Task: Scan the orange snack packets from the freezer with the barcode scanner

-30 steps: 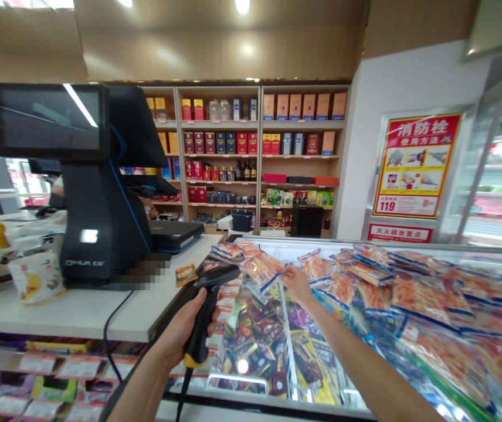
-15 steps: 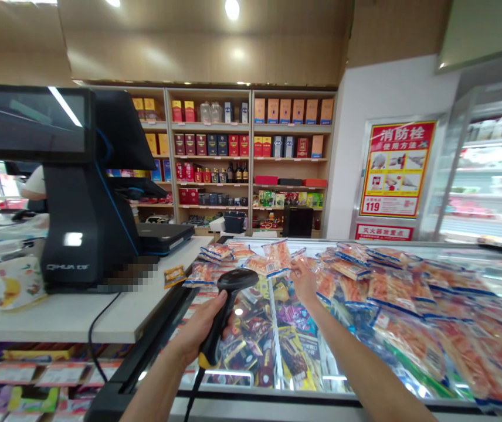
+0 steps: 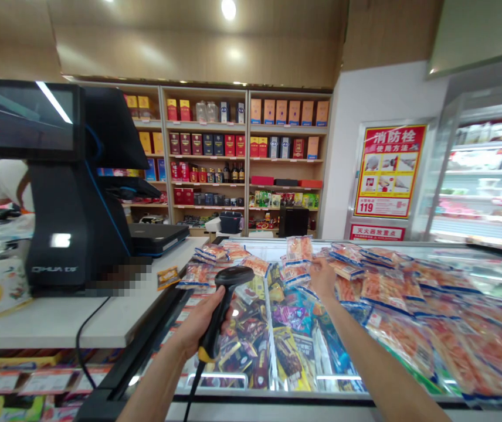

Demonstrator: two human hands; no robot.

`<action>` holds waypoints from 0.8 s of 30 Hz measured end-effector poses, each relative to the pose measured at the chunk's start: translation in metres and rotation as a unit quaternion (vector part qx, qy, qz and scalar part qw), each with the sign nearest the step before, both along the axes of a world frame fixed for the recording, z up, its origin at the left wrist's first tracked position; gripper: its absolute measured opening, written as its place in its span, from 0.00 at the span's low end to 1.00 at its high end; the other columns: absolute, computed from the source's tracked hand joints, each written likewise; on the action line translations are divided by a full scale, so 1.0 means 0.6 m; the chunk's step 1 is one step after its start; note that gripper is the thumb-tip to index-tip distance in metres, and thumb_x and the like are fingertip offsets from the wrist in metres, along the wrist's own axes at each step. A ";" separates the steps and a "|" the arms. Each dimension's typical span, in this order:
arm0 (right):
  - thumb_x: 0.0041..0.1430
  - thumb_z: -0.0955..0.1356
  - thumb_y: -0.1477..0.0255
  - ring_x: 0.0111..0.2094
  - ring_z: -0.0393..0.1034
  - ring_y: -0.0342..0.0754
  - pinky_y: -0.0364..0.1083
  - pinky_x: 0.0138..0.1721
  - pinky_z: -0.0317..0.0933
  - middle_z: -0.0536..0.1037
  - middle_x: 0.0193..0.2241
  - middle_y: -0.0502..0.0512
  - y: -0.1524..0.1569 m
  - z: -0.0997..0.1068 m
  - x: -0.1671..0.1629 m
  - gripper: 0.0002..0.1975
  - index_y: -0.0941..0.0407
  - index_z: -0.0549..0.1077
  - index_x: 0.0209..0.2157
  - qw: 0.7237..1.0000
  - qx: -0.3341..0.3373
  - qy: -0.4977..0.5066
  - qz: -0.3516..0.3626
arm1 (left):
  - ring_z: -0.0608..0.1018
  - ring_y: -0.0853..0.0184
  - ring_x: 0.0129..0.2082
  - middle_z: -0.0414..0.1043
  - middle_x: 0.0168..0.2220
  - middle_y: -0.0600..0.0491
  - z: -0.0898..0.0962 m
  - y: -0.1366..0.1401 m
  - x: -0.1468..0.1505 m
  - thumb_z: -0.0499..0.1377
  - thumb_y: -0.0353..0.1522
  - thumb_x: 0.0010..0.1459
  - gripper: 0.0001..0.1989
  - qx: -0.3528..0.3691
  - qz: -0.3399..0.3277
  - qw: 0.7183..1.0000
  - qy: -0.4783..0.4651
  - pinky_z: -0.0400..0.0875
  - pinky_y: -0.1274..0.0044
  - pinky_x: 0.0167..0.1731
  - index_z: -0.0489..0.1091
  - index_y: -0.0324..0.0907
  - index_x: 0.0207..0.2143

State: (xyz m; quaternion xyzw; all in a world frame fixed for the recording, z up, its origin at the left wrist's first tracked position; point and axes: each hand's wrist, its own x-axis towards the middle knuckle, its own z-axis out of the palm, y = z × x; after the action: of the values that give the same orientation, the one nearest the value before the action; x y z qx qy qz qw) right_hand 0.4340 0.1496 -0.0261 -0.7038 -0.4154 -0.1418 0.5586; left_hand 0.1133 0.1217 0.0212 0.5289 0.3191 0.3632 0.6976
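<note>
My left hand [image 3: 209,319] is wrapped round the handle of a black and yellow barcode scanner [image 3: 233,275], whose head points ahead over the freezer glass. A cable runs down from its grip. Farther forward, my right hand [image 3: 322,280] is closed, its fingertips pinching the edge of a clear packet of orange-pink food [image 3: 295,271] with blue trim. Just behind it another such packet [image 3: 299,247] stands tilted up. More packets [image 3: 385,287] lie piled to the right of my right hand, and a smaller group [image 3: 198,274] lies to the left of the scanner.
Beneath the glass top, a chest freezer [image 3: 271,351] holds colourful wrapped goods. On the white counter [image 3: 101,328] at left stand a checkout terminal [image 3: 66,223] and a small orange packet [image 3: 167,278]. Behind the terminal a person's white sleeve [image 3: 7,181] shows. Stocked shelves [image 3: 247,181] line the back.
My right hand has moved slightly right, and the packet at its fingers has shifted right from the left group. The scanner stays in my left hand. The view has turned a little.
</note>
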 end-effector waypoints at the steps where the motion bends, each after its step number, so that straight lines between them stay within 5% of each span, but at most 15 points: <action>1: 0.44 0.58 0.73 0.33 0.66 0.49 0.46 0.37 0.56 0.74 0.30 0.57 -0.005 0.002 0.011 0.13 0.59 0.69 0.32 1.000 -0.009 0.002 -0.019 | 0.65 0.75 0.13 0.64 0.17 0.57 0.000 0.001 -0.004 0.53 0.46 0.47 0.18 -0.001 0.004 1.000 -0.001 0.58 0.83 0.13 0.64 0.38 0.29; 7: 0.42 0.57 0.79 0.40 0.62 0.51 0.48 0.43 0.52 0.72 0.35 0.59 -0.022 0.014 0.024 0.17 0.60 0.68 0.35 0.993 0.018 -0.066 -0.096 | 0.65 0.76 0.13 0.64 0.17 0.58 -0.002 0.009 -0.026 0.54 0.45 0.46 0.18 -0.014 0.036 0.999 -0.012 0.58 0.84 0.12 0.64 0.38 0.30; 10: 0.45 0.58 0.77 0.43 0.60 0.50 0.48 0.45 0.50 0.71 0.37 0.58 -0.004 0.016 -0.019 0.14 0.59 0.68 0.35 0.990 0.029 -0.130 -0.038 | 0.65 0.76 0.13 0.64 0.17 0.57 -0.003 0.012 -0.035 0.54 0.45 0.46 0.18 -0.025 0.041 0.999 -0.013 0.58 0.84 0.12 0.64 0.38 0.30; 16: 0.49 0.61 0.74 0.40 0.63 0.48 0.44 0.42 0.54 0.72 0.36 0.56 0.068 -0.016 -0.142 0.11 0.57 0.68 0.36 0.961 -0.160 -0.181 0.132 | 0.64 0.76 0.12 0.63 0.16 0.57 -0.002 0.007 -0.049 0.54 0.44 0.47 0.17 -0.045 0.069 0.997 -0.007 0.57 0.84 0.11 0.63 0.38 0.27; 20: 0.47 0.64 0.74 0.40 0.65 0.50 0.45 0.39 0.56 0.72 0.36 0.59 0.097 -0.030 -0.183 0.17 0.58 0.66 0.42 0.940 -0.275 -0.172 0.109 | 0.64 0.77 0.12 0.63 0.16 0.57 -0.009 0.007 -0.056 0.54 0.45 0.46 0.18 -0.033 0.093 0.995 0.005 0.57 0.85 0.12 0.63 0.38 0.24; 24: 0.50 0.60 0.78 0.37 0.67 0.49 0.44 0.35 0.57 0.73 0.32 0.60 0.108 -0.022 -0.185 0.12 0.58 0.69 0.36 0.929 -0.319 -0.161 0.100 | 0.64 0.77 0.13 0.64 0.17 0.57 -0.017 0.016 -0.065 0.53 0.46 0.46 0.19 -0.036 0.082 0.996 0.011 0.58 0.85 0.13 0.63 0.38 0.24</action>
State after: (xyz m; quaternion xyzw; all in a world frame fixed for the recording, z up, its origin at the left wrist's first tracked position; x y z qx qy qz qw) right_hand 0.3227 0.2141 -0.0395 -0.7677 -0.5910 -0.0565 0.2413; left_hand 0.0744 0.1313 0.0107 0.4795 0.3817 0.4016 0.6806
